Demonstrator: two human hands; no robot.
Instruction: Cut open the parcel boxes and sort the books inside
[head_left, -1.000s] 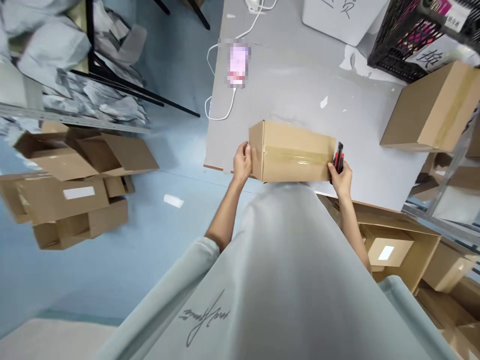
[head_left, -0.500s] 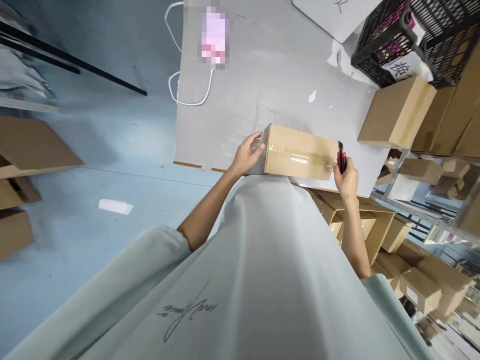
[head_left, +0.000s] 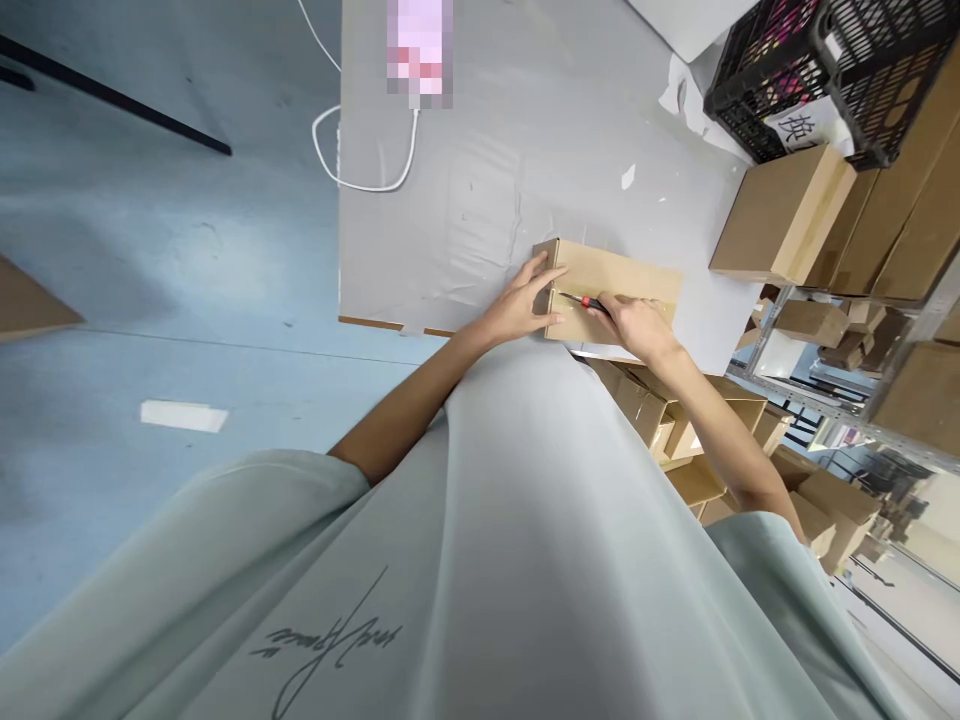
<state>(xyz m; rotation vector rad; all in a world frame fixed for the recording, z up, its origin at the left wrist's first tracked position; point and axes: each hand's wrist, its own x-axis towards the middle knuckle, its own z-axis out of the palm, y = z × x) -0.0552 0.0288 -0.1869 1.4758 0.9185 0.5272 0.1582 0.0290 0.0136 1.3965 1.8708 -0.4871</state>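
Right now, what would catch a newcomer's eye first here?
Probably the red-and-black cutter in the right hand, its tip at the left end of the cardboard box on the grey table. The left hand touches that same end. At the far right stands a black crate behind a second box.

We see bright, diffuse light; a pale sheen crosses the floor (head_left: 262, 250), with soft shadows at left; coarse pixels mask a pink patch (head_left: 420, 40) on the table (head_left: 450, 220); the shelves (head_left: 825, 400) look stretched.
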